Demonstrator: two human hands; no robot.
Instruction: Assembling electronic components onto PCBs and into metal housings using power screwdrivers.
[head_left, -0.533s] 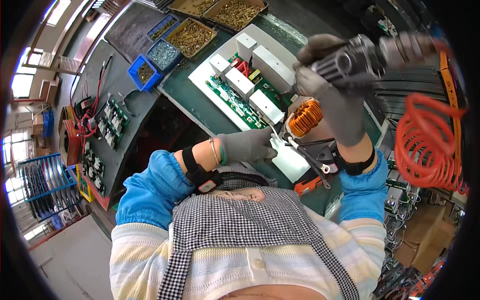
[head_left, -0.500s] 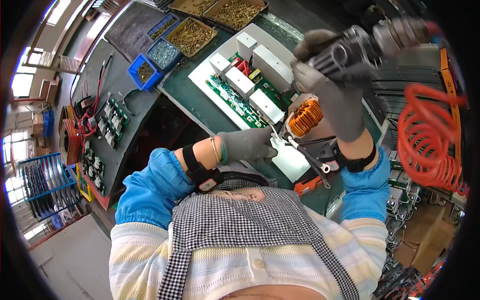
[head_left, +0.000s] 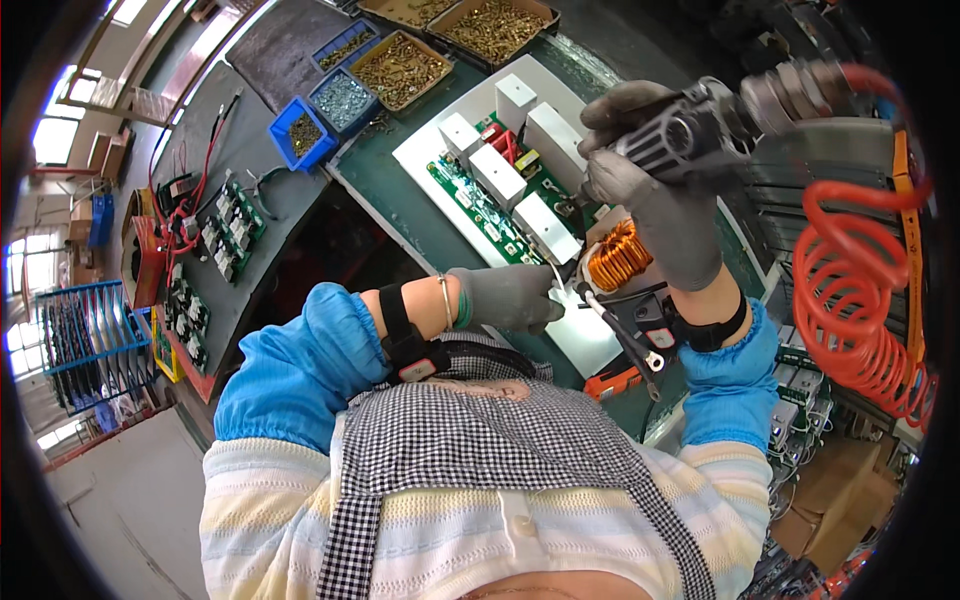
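My right hand (head_left: 622, 172), in a grey glove, is wrapped round a silver-black air-powered driver (head_left: 690, 135). The driver's nose points down-left at the edge of a green circuit board (head_left: 480, 212), beside tall silver heat-sink blocks (head_left: 548, 228). My left hand (head_left: 508, 298), also gloved, has its fingers curled together at the near end of the board, beside a white wire (head_left: 557, 277); what they hold, if anything, is hidden. Right of those fingers sit a copper-wound coil (head_left: 618, 256) and black cables with a ring terminal (head_left: 653, 362). The board rests on a white plate (head_left: 425, 160).
Trays of brass-coloured screws (head_left: 400, 72) and a blue bin (head_left: 302, 134) stand at the far left of the green bench. Other boards (head_left: 230, 232) and red wires lie on the left table. A coiled red air hose (head_left: 850, 280) hangs at the right, near an orange tool (head_left: 612, 384).
The whole view has shifted slightly, so the board and trays appear a little lower and to the right. Both hands keep nearly the same places at the board; the driver stays in the right hand.
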